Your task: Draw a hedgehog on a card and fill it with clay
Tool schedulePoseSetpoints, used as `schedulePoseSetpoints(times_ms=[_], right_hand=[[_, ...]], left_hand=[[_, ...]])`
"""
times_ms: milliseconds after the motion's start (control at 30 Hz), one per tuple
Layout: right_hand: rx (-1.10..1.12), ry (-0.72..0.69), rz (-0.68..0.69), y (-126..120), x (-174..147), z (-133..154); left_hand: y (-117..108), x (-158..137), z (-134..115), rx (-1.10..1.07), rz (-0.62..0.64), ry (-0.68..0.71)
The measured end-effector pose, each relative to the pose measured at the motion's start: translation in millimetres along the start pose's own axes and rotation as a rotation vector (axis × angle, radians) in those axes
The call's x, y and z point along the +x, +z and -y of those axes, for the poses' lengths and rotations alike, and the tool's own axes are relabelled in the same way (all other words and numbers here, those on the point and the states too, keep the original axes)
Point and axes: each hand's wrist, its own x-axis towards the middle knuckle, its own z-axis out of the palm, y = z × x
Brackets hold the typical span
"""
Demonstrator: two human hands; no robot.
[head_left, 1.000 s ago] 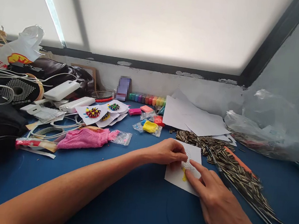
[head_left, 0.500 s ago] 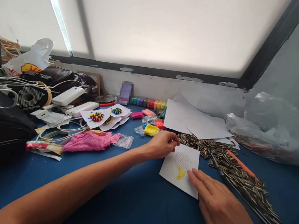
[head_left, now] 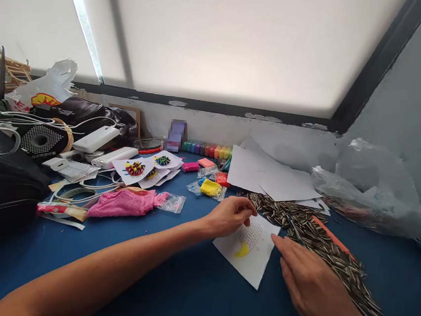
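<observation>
A white sheet of paper (head_left: 257, 267) lies on the blue table, turned at an angle. On it is a drawn oval shape filled with small marks (head_left: 253, 234), with a flattened piece of yellow clay (head_left: 242, 249) at its lower end. Over the paper's upper left part, my left hand (head_left: 229, 217) has its fingers curled together; whatever they pinch is hidden. My right hand (head_left: 309, 277) is stretched out beside the paper's right edge, its foremost fingertip close to the upper right corner.
Striped sunflower seeds (head_left: 335, 252) spread along the right, with an orange strip (head_left: 331, 234) among them. Blank sheets (head_left: 268, 176) and a plastic bag (head_left: 374, 193) lie behind. Yellow clay (head_left: 210, 188), decorated papers (head_left: 135, 168), a pink cloth (head_left: 124, 204) and cables crowd the left.
The paper has turned clockwise, its lower edge swinging left. My right hand has shifted off the paper's face to its right side. My left hand stays near the upper edge, fingers curled.
</observation>
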Motion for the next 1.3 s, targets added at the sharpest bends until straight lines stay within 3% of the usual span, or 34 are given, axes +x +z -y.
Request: schedulePoseSetpoints(times_ms=[167,300,600,767,867,1000,1300], right_hand=[[0.178,0.120,-0.044,-14.8,7.3,11.3],[0.066,0.074,-0.081,-16.0,10.9,2.7],[-0.218,0.007,0.042,7.0,-1.4,-9.7],[-0.267,-0.056,0.059,19.4,-7.9,-16.4],[-0.275,-0.051,0.054,23.1,-6.7,-16.9],[-0.266,-0.015,0.069,19.6,-1.4,-15.9],[-0.255,0.065,0.135,10.8,9.1,-15.7]], left_hand=[[-3.7,2.1,-3.4,-0.254,0.077,-0.024],[-9.9,7.3,-1.4,-0.322,0.027,0.015],[-7.7,5.3,-0.6,-0.251,0.017,-0.009],[3.5,-3.5,-11.6,-0.224,0.235,-0.015],[7.6,-8.3,-14.4,0.057,0.295,0.053],[3.8,-9.5,-12.8,0.463,0.274,0.121],[-5.6,-4.6,-10.3,0.674,0.142,0.002]])
